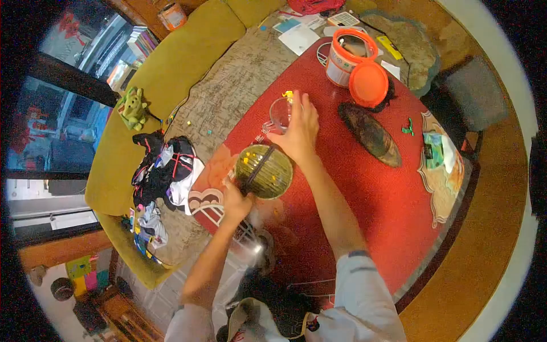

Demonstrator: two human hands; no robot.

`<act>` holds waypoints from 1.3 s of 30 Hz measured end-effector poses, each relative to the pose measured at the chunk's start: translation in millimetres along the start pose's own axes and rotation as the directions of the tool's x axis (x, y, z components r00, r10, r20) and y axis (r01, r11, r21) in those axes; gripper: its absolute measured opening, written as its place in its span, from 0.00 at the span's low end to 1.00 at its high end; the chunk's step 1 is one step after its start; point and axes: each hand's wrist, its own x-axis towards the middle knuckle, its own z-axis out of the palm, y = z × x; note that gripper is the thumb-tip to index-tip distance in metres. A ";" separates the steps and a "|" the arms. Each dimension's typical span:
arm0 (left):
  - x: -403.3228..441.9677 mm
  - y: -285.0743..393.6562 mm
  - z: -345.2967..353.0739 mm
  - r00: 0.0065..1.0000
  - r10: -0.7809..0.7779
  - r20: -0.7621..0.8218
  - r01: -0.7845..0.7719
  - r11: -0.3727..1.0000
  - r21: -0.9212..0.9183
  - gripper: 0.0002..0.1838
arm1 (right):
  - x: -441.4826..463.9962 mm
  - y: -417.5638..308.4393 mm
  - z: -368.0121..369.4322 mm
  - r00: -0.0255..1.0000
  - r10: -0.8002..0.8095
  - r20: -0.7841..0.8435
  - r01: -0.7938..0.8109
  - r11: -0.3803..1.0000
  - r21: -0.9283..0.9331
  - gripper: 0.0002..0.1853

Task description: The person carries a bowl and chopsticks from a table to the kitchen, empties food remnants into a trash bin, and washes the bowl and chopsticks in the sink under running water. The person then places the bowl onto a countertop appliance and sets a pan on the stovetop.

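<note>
My left hand is closed on the edge of a round, green, ridged bamboo-like tray. A dark band crosses the tray, and a few small yellow pieces lie on it. Just beyond it, my right hand reaches around the side of a clear cup, thumb at the near side and fingers along the right. Small yellow pieces show at the cup's far rim. Both hands are over the red table.
To the right of my right hand lies a dark oval board. Behind it stand a white and orange bucket and its orange lid. A green piece and a packet lie at right. A sofa borders the left.
</note>
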 end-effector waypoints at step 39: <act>-2.5 -5.3 34.9 0.764 -0.641 0.079 0.504 0.515 -0.694 0.11 | 7.3 26.4 46.8 0.900 -0.198 0.388 0.275 0.949 -0.154 0.03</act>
